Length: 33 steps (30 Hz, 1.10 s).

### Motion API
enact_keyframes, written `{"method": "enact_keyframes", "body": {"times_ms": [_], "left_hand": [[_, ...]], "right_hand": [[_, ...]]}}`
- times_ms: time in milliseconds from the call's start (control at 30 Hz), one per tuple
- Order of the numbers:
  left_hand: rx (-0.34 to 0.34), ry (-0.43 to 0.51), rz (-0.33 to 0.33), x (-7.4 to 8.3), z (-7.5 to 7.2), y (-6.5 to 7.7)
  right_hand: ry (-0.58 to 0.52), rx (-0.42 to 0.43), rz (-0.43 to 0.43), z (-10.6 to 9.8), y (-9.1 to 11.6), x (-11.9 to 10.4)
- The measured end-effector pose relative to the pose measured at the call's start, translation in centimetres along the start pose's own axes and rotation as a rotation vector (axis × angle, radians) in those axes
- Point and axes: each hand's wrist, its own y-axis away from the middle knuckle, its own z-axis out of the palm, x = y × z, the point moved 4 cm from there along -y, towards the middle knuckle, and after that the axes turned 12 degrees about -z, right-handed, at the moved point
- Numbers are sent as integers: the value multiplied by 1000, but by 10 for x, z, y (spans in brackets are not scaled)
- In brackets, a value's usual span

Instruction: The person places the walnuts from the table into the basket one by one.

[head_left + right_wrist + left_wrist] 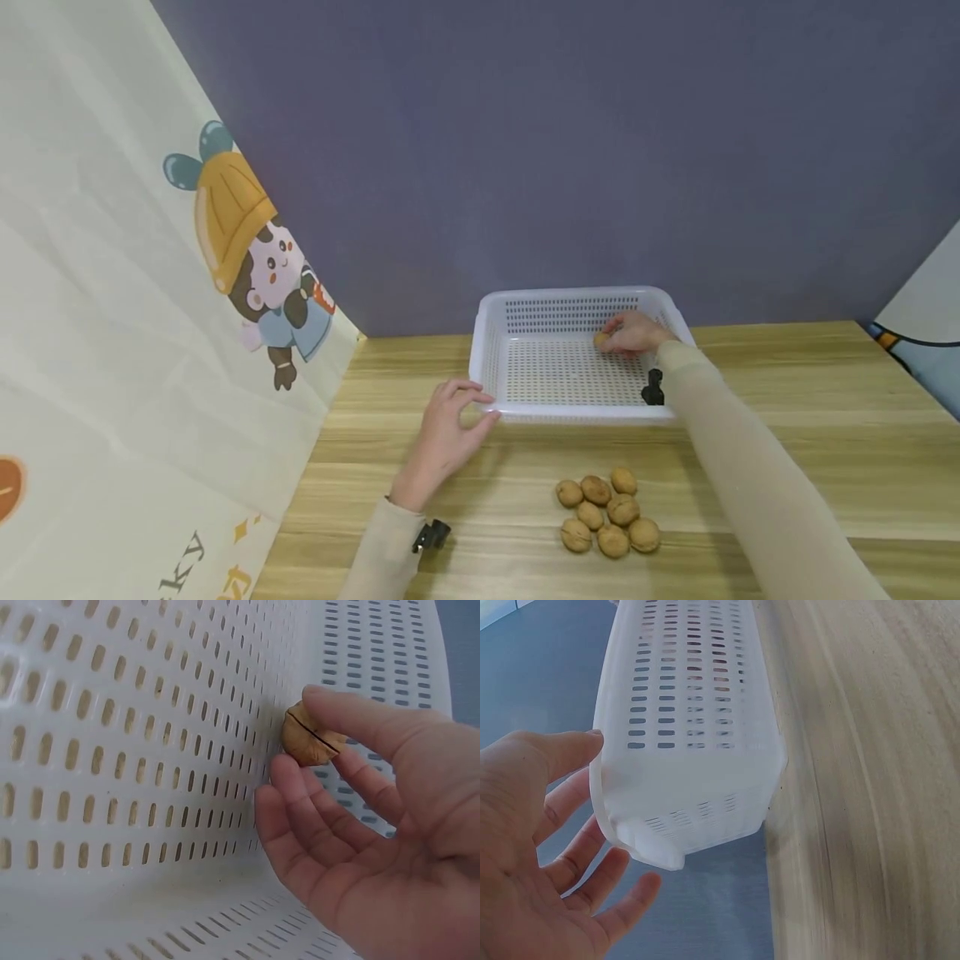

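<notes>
A white perforated plastic basket [573,412] stands on the wooden table against the dark back panel. At its front left corner, my left hand [447,433] pinches the rim, thumb outside and fingertips behind the edge in the left wrist view. Reaching inside the right part of the basket, my right hand [636,333] holds a walnut [307,736] between thumb and fingers. That walnut shows a dark seam and is close to the perforated floor; whether it touches is unclear. Several loose walnuts [613,542] lie in a cluster on the table in front of the basket.
A dark blue-grey panel [570,167] rises right behind the basket. On the left stands a white sheet [112,317] with a cartoon figure. The wooden tabletop [787,392] extends to both sides, with a black cable [922,341] at the far right.
</notes>
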Motion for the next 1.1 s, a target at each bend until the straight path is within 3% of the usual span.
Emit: {"method": "enact_keyframes", "body": {"times_ms": [300, 500, 667, 800, 1100], "left_hand": [[-2, 1, 4, 0, 0, 0], [4, 12, -8, 0, -1, 1], [4, 5, -9, -1, -2, 1], [2, -1, -10, -2, -2, 1], [17, -52, 21, -1, -5, -1]], "right_hand": [[37, -18, 1, -4, 6, -4], [109, -1, -95, -20, 19, -38], [88, -5, -224, -32, 47, -79], [41, -1, -295, -32, 74, -97], [-178, -24, -414, 11, 140, -100]]}}
